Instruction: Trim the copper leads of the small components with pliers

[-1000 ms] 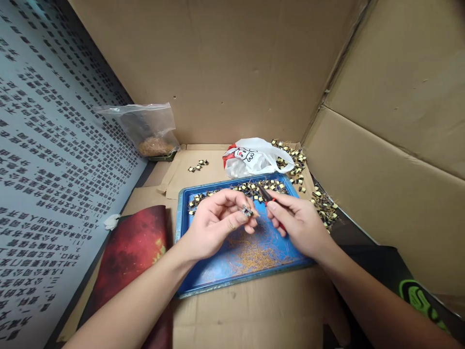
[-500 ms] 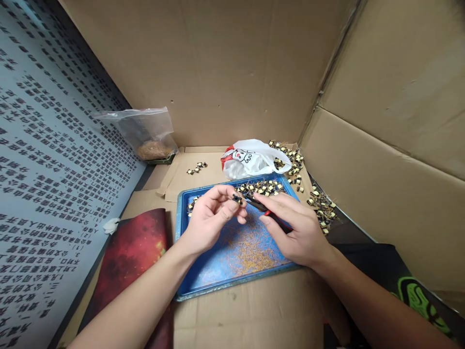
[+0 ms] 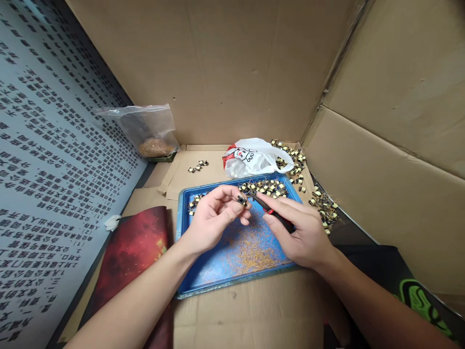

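Note:
My left hand point(image 3: 214, 218) pinches a small black and yellow component point(image 3: 241, 199) between thumb and fingers above the blue tray point(image 3: 185, 242). My right hand point(image 3: 298, 230) is closed round red-handled cutters point(image 3: 271, 212), whose dark tip touches the component. Cut copper-coloured wire leads point(image 3: 250, 249) lie heaped on the tray under my hands. Several more components point(image 3: 267, 186) lie along the tray's far edge.
A white plastic bag point(image 3: 254, 160) sits behind the tray, with loose components point(image 3: 321, 201) scattered to its right. A clear bag point(image 3: 150, 131) stands at the back left. A red mat point(image 3: 134, 257) lies left of the tray. Cardboard walls point(image 3: 381, 121) enclose the area.
Both hands have moved a little up and left over the tray. The component has turned in my left fingers, and the cutter tip now meets it.

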`<state>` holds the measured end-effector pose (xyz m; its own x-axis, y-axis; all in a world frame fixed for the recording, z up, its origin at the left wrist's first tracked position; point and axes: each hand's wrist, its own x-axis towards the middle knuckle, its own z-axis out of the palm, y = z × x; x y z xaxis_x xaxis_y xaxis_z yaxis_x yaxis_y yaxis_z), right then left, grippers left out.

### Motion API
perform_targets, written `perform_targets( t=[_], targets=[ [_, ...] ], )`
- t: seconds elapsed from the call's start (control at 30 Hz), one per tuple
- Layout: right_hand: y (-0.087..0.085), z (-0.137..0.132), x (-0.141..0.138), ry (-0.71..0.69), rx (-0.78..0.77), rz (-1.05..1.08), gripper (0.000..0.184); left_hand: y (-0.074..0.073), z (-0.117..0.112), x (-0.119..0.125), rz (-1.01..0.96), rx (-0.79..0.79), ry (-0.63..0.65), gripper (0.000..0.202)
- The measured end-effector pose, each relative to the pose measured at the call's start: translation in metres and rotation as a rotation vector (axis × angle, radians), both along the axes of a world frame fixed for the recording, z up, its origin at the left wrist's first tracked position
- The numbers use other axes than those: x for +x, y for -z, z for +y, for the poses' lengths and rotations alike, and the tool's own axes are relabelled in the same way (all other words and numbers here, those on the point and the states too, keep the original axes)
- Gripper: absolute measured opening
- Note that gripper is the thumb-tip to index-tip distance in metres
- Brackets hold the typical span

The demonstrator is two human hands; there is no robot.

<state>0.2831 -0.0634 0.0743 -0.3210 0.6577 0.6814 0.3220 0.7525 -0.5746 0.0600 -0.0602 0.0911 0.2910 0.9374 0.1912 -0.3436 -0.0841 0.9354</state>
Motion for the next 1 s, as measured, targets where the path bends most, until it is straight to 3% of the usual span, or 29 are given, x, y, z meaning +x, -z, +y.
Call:
perform_targets(
  t=[0.27,0.6,0.83,1.0],
  targets=[
    [-0.0025,-0.0022,-0.0008,-0.003,-0.111,0.023,0.04,-0.0013,-0.0015,0.002,-0.004,0.007,-0.033,0.026],
    [-0.0016,-0.0014,0.0001,-0.022,-0.127,-0.009,0.04,-0.0003,-0.0009,0.0018,-0.012,0.02,-0.052,0.024],
    [-0.0009,-0.0009,-0.0006,-0.035,-0.136,-0.022,0.043,-0.0008,-0.0017,0.003,-0.057,0.035,-0.008,0.021],
    [-0.0003,-0.0008,-0.0009,-0.004,-0.104,-0.008,0.042,-0.0026,-0.0021,0.003,-0.088,-0.072,0.086,0.027]
  ],
)
